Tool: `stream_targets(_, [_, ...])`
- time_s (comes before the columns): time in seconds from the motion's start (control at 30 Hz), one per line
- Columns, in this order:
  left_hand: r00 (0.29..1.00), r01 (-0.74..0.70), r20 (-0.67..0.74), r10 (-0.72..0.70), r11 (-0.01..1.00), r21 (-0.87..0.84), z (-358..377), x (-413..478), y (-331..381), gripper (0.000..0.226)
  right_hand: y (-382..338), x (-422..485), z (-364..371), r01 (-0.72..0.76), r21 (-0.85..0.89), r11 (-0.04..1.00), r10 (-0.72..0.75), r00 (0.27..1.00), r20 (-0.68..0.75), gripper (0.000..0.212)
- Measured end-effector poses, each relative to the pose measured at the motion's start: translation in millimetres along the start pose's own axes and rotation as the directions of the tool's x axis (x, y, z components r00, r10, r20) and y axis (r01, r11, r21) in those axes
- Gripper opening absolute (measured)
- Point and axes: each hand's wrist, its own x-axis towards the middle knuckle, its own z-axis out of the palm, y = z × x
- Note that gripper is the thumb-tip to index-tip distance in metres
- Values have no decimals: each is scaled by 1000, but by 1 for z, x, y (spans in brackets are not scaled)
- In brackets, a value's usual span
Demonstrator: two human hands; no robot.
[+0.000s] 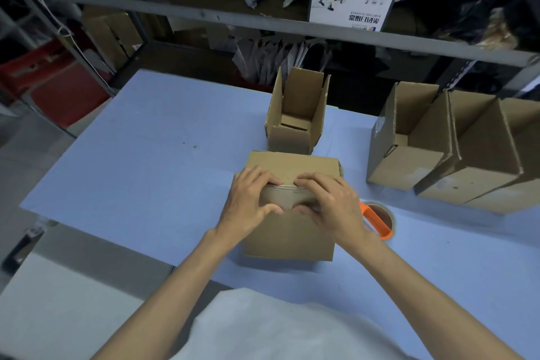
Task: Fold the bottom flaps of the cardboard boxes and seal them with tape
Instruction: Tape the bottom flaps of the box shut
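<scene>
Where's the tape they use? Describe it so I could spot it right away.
Start at the blue table and find the closed cardboard box nearest the person. Just to the right of the right hand on that box, the roll of tape lies flat on the table. It is the only round thing there, with a bright orange holder across it; its neighbours are all square brown cardboard.

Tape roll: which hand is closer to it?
Right. The right hand is on the box, just left of the tape roll; the left hand is also on the box, farther left.
</scene>
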Motion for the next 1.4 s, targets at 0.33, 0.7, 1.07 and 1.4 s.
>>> stream_targets(0.33, [993, 96, -35, -109, 957, -275, -15, 2, 11, 31, 24, -24, -41, -575, 669, 471, 572, 776, 265, 81])
stream_targets(0.7, [947, 305, 264, -181, 763, -570, -44, -12, 31, 31, -4, -22, -44, -482, 572, 664, 537, 839, 83, 58])
stream_targets(1.07, [680, 721, 238, -694, 574, -387, -47, -23, 36, 24, -57, -33, -16, -176, 219, 960, 188, 981, -39, 63])
stream_targets(1.4, [677, 712, 320, -663, 480, -512, -36, -23, -18, 24, 6, -30, -22, -685, 673, 280, 552, 688, 471, 85])
